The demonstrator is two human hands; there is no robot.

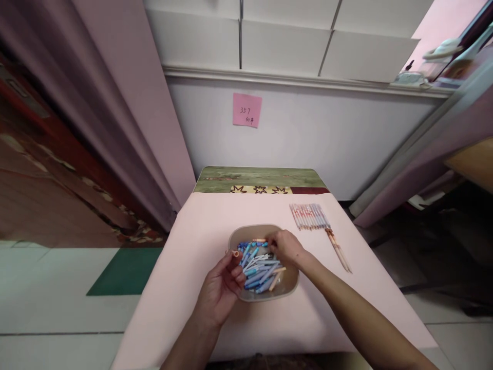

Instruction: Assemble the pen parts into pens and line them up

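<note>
A grey bin (290, 288) on the table holds many loose pen parts (262, 267): blue and lavender barrels, white thin pieces and some orange ones. At the bin's left side, my left hand (221, 285) pinches a small orange pen barrel (235, 254), its round open end showing. My right hand (285, 245) reaches over the far right rim into the bin, fingers bent down at the parts; what they grip, if anything, is hidden. Right of the bin lies a neat row of pens (309, 216), with a few pale orange pens (339, 251) apart from it, nearer to me.
A pale pink cloth (185, 246) covers the table, and a green patterned strip (262, 177) shows at its far edge. The white wall behind carries a pink note (247, 110). Purple curtains (115, 92) hang at the left.
</note>
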